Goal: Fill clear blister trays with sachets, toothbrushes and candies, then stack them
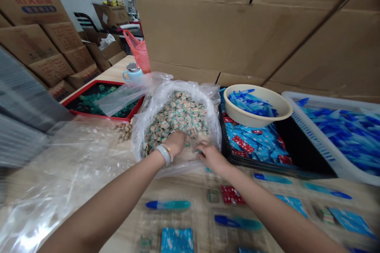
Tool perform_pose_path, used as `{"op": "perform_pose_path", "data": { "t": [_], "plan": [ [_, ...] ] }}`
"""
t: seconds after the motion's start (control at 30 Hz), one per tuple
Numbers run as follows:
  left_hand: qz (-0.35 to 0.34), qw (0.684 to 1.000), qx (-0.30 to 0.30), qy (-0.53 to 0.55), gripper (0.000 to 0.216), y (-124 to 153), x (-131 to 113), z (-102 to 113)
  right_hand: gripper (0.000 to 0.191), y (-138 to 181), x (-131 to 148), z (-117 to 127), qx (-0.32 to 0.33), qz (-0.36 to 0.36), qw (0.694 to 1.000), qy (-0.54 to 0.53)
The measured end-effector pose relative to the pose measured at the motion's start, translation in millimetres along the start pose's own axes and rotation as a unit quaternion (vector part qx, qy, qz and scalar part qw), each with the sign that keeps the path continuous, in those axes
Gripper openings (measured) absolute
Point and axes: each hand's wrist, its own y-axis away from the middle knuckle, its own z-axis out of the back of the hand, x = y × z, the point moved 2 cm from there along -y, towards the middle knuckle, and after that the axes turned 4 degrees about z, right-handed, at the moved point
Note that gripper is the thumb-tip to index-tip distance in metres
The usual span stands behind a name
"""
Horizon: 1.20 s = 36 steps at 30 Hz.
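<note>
Lower-centre plastic trays (pixel 174 219) look stocked; tan packets (pixel 181 112) remain mid-frame, right hand (pixel 211 157) apparently pinching one, left hand's (pixel 175 143) grip unclear.

Small square tan-and-green pieces (pixel 181 114) lie loosely heaped in an open clear plastic bag (pixel 214 120), thinning toward five o'clock.

Bag (pixel 214 116): crinkled, glossy plastic. Cartons (pixel 204 31): matt cardboard. Basin (pixel 249 117): smooth plastic. Tabletop (pixel 162 185): wood-grained.
</note>
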Motion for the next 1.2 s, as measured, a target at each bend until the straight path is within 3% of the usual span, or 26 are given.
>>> {"op": "perform_pose_path", "data": {
  "t": [0.13, 0.27, 0.43, 0.77, 1.0, 1.07, 1.2],
  "plan": [
    [-0.054, 0.996, -0.073, -0.005, 0.023, 18.5, 3.0, -3.6, 0.023, 0.7, -1.3, -1.3, -0.004, -0.003, 1.0, -0.004],
    [-0.093, 0.993, -0.065, 0.043, 0.022, 31.0, -2.3, -16.6, 0.02, -0.1, 1.1, -1.8, -0.001, -0.01, 1.0, 0.003],
    [-0.086, 0.991, -0.058, 0.083, 0.02, 31.5, -13.0, -30.4, 0.024, -0.4, 4.6, -4.5, -0.003, -0.021, 1.0, 0.013],
    [-0.082, 0.989, -0.073, 0.101, 0.021, 35.0, -16.8, -37.4, 0.022, 1.6, 12.0, -10.0, -0.009, -0.052, 0.997, 0.05],
    [-0.056, 0.979, -0.1, 0.167, 0.021, 38.2, -1.8, -28.9, 0.02, -3.8, 5.5, 13.6, -0.056, -0.049, 0.997, 0.004],
    [-0.058, 0.98, -0.086, 0.17, 0.02, 43.5, 2.7, -24.4, 0.018, -6.4, 3.3, 19.0, -0.019, -0.056, 0.998, -0.009],
    [-0.059, 0.983, -0.032, 0.173, 0.022, 55.7, 5.2, -28.1, 0.019, -8.5, 6.8, 15.9, 0.124, -0.063, 0.99, -0.009]
  ]
}}
